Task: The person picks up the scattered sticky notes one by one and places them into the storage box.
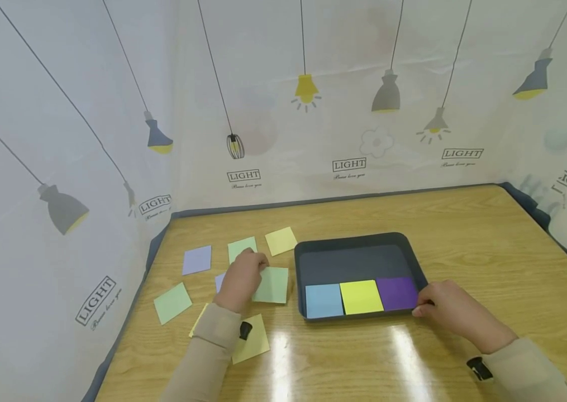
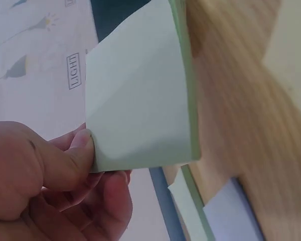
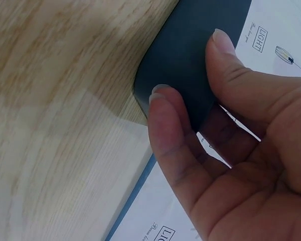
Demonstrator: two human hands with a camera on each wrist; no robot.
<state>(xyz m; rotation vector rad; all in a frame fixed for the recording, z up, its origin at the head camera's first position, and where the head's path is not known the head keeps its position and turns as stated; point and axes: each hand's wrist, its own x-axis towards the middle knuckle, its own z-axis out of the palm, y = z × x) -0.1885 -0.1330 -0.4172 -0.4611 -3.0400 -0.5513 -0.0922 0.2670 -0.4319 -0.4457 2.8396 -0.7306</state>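
My left hand (image 1: 243,277) pinches a light green sticky note pad (image 1: 271,285) by one corner, just left of the dark tray (image 1: 348,242). In the left wrist view, the thumb presses on the face of the green pad (image 2: 140,95) with fingers behind it. Along the tray's near side lie a blue pad (image 1: 324,301), a bright yellow pad (image 1: 361,296) and a purple pad (image 1: 397,293), side by side. My right hand (image 1: 451,310) grips the tray's near right corner. The right wrist view shows thumb and fingertips on the dark tray corner (image 3: 175,65).
Left of the tray lie several loose pads: a lavender pad (image 1: 196,260), a green pad (image 1: 172,303), another green pad (image 1: 241,246), a pale yellow pad (image 1: 281,241) and a yellow pad (image 1: 257,343) near the left sleeve. A lamp-printed sheet (image 1: 283,134) stands around the wooden table (image 1: 484,234).
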